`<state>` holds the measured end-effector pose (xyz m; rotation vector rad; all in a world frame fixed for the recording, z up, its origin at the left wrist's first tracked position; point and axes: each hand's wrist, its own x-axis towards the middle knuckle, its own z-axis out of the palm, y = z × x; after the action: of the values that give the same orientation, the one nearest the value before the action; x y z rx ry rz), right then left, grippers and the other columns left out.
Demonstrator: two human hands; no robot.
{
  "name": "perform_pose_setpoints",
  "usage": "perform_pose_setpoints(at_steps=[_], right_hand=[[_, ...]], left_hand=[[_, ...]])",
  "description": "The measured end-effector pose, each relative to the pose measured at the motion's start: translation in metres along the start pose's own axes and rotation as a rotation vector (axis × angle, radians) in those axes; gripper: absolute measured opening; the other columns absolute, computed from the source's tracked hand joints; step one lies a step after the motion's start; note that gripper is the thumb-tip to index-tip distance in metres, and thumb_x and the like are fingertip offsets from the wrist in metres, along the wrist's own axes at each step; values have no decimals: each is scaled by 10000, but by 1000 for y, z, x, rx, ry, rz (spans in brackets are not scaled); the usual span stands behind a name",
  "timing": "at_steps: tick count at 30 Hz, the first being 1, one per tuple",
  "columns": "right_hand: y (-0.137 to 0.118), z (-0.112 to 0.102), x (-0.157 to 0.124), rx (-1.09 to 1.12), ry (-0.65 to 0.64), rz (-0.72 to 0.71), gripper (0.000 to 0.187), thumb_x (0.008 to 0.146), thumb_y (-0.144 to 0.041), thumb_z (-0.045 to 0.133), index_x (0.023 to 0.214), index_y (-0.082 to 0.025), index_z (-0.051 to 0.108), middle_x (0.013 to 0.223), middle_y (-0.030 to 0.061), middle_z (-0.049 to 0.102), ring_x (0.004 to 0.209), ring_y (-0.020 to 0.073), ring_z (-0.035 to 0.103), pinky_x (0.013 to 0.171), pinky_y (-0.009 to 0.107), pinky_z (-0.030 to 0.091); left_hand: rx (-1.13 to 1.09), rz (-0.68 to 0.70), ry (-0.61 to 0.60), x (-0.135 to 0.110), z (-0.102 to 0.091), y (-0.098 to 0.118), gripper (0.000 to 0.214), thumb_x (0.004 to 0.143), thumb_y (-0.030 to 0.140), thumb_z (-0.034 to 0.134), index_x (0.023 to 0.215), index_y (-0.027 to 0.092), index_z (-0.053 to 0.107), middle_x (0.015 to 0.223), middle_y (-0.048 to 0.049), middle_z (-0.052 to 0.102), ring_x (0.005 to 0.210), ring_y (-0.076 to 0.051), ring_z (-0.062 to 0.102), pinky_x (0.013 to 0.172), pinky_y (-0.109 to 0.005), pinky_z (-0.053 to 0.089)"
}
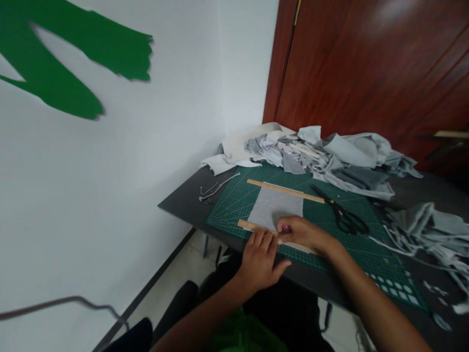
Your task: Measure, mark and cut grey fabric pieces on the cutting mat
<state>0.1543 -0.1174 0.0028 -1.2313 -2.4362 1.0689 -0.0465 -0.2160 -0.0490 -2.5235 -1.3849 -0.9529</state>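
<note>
A piece of grey cloth lies on a green cutting mat. One wooden ruler crosses its far edge and a second wooden ruler runs along its near edge. My left hand rests with its fingertips on the near ruler, thumb out to the side. Just right of it, my right hand is closed in a pinch at the same ruler. Whatever is between its fingertips is too small to make out. Black scissors lie to the right of the cloth, beside the far ruler's end.
Grey and white fabric scraps are heaped along the table's back. More scraps and strips lie at the right. Thin cords are left of the mat. A white wall borders the left, a wooden door the back.
</note>
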Motion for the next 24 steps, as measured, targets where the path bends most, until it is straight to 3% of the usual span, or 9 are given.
perform_pose_setpoints(at_steps=[3, 8, 15, 24], right_hand=[[-1, -1, -2, -8, -8, 31, 230, 823, -423, 760, 852, -206, 687, 732, -38, 584, 698, 150, 525, 607, 255, 354], [-6, -2, -5, -35, -13, 91, 211, 827, -413, 754, 861, -215, 690, 737, -40, 585, 697, 150, 529, 601, 261, 350], [-7, -2, -7, -31, -19, 116, 211, 838, -420, 749, 864, -218, 693, 740, -40, 582, 703, 150, 534, 606, 261, 350], [-10, -4, -8, -53, -26, 122, 202, 851, -421, 724, 867, -222, 699, 744, -36, 593, 694, 150, 540, 617, 265, 362]], left_hand=[[32, 34, 36, -15, 4, -6, 769, 931, 753, 520, 1346, 117, 641, 1328, -162, 667, 1260, -353, 577, 1126, -513, 411], [113, 67, 112, -26, 6, -21, 857, 911, 844, 435, 1304, 121, 673, 1303, -160, 694, 1231, -355, 602, 1120, -521, 390], [129, 61, 165, -28, 9, -23, 897, 901, 872, 410, 1268, 104, 693, 1273, -166, 716, 1259, -370, 595, 1130, -529, 371], [137, 52, 147, -30, 11, -21, 920, 883, 890, 417, 1296, 114, 687, 1279, -159, 727, 1196, -353, 643, 1122, -528, 385]])
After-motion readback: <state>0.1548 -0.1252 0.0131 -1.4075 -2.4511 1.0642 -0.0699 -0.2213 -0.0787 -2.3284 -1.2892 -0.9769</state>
